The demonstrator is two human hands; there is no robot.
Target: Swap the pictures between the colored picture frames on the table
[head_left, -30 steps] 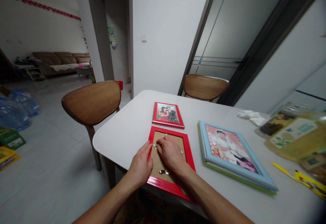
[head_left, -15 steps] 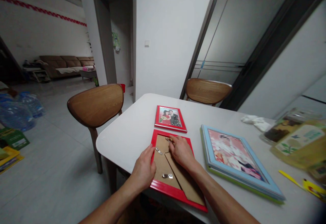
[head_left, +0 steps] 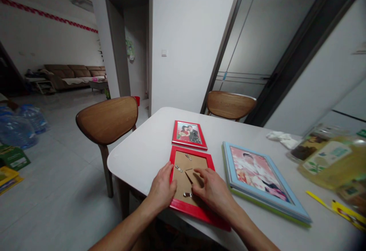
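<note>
A red picture frame [head_left: 194, 211] lies face down at the table's near edge, its brown backing board [head_left: 183, 178] facing up. Metal turn clips show at the top [head_left: 188, 157], left [head_left: 178, 168] and near side [head_left: 187, 194] of the board. My left hand [head_left: 162, 186] grips the frame's left rim, thumb on top. Over the board's right half is my right hand [head_left: 213, 190], thumb and forefinger apart above the stand flap, which it mostly covers. Whatever lies under its other fingers is hidden.
Behind lies a second red frame [head_left: 189, 133] with a couple's photo. To the right, a light blue frame [head_left: 265, 194] rests on a green one. Farther right are a yellow tool [head_left: 317, 199], a white cloth [head_left: 281, 138] and an oil jug [head_left: 326, 163]. Two chairs stand by the table.
My right hand has moved from the top clip toward me, over the stand flap, and its thumb has spread from the forefinger. My left hand stays on the frame's left rim.
</note>
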